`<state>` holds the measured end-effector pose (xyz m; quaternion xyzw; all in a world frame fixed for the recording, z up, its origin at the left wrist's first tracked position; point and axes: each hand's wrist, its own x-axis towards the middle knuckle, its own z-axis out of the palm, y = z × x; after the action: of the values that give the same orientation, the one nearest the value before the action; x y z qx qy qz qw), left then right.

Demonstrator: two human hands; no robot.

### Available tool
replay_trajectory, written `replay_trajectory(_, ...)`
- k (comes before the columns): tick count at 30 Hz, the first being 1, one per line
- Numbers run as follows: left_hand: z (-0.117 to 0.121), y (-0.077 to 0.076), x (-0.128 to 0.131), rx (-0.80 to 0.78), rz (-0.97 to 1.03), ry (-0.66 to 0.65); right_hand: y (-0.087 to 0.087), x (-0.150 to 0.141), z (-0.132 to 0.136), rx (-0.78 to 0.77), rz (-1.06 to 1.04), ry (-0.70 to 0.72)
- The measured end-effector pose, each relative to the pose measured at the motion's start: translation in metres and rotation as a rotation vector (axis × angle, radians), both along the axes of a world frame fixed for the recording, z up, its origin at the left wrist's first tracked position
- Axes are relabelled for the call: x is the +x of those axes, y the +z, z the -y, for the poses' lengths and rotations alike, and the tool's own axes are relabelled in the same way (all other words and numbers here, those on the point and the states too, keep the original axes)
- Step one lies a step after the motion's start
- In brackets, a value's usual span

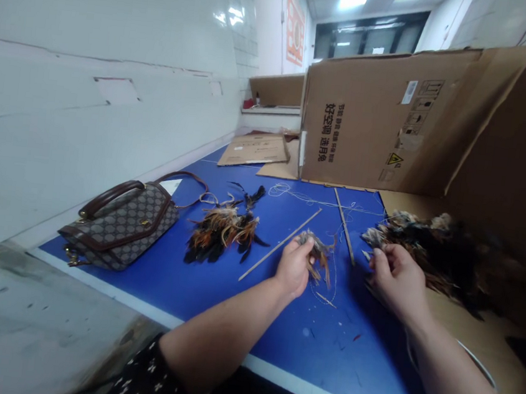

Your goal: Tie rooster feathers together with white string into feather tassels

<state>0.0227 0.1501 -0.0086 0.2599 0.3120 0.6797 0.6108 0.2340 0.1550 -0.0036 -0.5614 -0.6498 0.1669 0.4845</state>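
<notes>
My left hand [293, 266] pinches a small bunch of brown feathers [319, 253] just above the blue table [216, 286]. A thin white thread [331, 287] hangs from the bunch. My right hand [395, 277] reaches into a large heap of dark feathers [445, 254] at the right, with its fingertips on a feather at the heap's near edge. A finished cluster of orange and black feathers [226, 231] lies to the left of my hands. Two thin wooden sticks [281, 243] [344, 225] lie between them.
A patterned brown handbag [121, 226] rests at the table's left end by the white wall. Large open cardboard boxes [383, 122] stand behind and to the right. Flat cardboard [253, 149] lies further back. A loose string [310, 197] trails across the table.
</notes>
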Motion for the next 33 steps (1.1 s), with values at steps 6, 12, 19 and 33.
replay_trajectory(6,0.002,-0.003,0.001,0.024,-0.079,-0.076,-0.003,0.028,-0.012,0.132,0.69,-0.206)
replay_trajectory(12,0.013,-0.007,0.009,-0.023,-0.213,-0.125,0.015,-0.012,0.013,0.296,0.31,0.121)
replay_trajectory(19,0.019,-0.001,0.012,0.033,-0.249,-0.164,0.008,-0.035,0.026,0.117,0.15,0.407)
replay_trajectory(33,0.008,-0.008,0.007,-0.005,-0.09,-0.233,0.003,0.011,-0.002,0.189,0.685,-0.103)
